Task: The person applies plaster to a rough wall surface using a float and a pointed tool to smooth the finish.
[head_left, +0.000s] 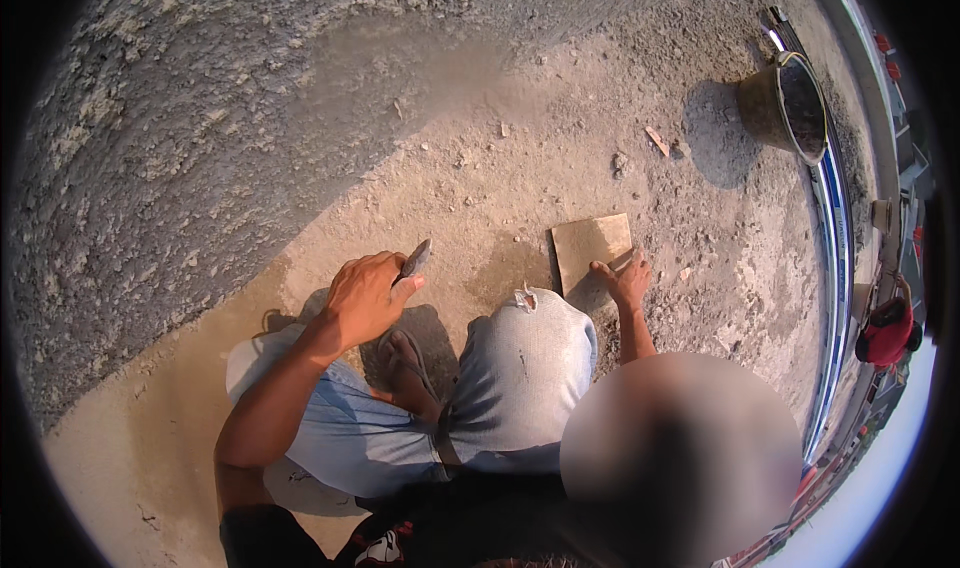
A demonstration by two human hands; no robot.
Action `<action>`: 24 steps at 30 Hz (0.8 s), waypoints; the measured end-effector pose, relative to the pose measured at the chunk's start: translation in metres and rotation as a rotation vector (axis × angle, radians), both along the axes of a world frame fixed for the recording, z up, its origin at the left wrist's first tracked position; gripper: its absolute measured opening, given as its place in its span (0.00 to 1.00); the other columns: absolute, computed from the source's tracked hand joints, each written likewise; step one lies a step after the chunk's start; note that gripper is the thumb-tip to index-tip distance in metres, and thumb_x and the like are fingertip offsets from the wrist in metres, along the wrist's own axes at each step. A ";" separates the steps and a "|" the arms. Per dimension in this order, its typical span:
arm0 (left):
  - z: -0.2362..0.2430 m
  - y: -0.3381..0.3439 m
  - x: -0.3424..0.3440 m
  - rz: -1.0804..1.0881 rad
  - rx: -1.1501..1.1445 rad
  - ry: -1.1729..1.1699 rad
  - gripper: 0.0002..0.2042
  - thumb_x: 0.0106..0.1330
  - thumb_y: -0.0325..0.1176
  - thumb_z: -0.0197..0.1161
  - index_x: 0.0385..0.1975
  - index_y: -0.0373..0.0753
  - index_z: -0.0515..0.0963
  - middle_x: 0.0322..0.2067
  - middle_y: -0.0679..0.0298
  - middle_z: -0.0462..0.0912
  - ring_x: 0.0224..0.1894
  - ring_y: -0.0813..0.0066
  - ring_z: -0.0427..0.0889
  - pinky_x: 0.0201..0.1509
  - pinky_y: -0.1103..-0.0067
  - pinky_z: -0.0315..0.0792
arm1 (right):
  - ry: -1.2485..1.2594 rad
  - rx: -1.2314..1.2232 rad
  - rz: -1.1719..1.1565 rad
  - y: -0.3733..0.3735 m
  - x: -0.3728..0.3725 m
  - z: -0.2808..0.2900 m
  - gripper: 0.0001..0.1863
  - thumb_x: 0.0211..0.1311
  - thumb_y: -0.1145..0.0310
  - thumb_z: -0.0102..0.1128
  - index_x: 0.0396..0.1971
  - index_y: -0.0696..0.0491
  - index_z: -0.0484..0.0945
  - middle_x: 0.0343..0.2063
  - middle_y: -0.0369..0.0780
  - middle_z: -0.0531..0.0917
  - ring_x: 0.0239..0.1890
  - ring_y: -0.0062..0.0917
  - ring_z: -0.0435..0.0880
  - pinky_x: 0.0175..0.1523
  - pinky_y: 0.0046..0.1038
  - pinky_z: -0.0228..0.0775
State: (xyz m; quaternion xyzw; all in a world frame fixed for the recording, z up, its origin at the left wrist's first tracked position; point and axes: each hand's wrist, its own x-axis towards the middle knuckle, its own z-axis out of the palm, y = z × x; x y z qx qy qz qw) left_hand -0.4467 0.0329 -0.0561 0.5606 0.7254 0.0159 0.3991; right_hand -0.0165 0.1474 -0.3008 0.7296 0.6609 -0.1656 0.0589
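Spreading across the upper left, a rough grey surface meets the sunlit, crumbly ground where the person crouches in faded jeans, one torn knee pushed forward between the two hands. Off to the far right sits a bucket, well apart from both of them. Nearer in, a thin, squarish tan slab lies flat on the ground just beyond that knee, its sides so alike that I can't pick out a long axis; its left edge runs roughly away from the body. The right hand is plainly the nearer one, at the slab's near right corner and seemingly touching it, though whether the fingers grip the edge I can't tell. The left hand is well apart, across to the left, closed around a small dark pointed blade whose tip aims forward and slightly right, so the slab lies off to its right.
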 end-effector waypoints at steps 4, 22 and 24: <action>-0.001 -0.026 0.003 -0.136 0.082 0.058 0.16 0.64 0.45 0.57 0.34 0.35 0.76 0.32 0.53 0.78 0.40 0.53 0.78 0.46 0.63 0.68 | 0.262 -0.357 -0.001 0.027 -0.022 0.041 0.32 0.40 0.52 0.76 0.39 0.63 0.79 0.32 0.46 0.84 0.32 0.34 0.84 0.39 0.33 0.75; 0.038 -0.023 0.012 -0.072 0.161 0.074 0.16 0.62 0.44 0.60 0.35 0.36 0.77 0.33 0.57 0.80 0.41 0.58 0.78 0.51 0.67 0.66 | 0.956 -0.478 0.423 -0.053 -0.343 -0.020 0.18 0.57 0.58 0.63 0.31 0.62 0.79 0.20 0.45 0.82 0.23 0.27 0.79 0.31 0.33 0.71; 0.045 -0.028 0.009 -0.058 0.168 0.080 0.16 0.62 0.44 0.59 0.35 0.36 0.78 0.33 0.57 0.80 0.41 0.58 0.78 0.51 0.67 0.66 | 0.948 -0.400 0.212 -0.019 -0.321 -0.031 0.19 0.57 0.58 0.63 0.28 0.63 0.79 0.18 0.43 0.81 0.19 0.25 0.79 0.27 0.31 0.71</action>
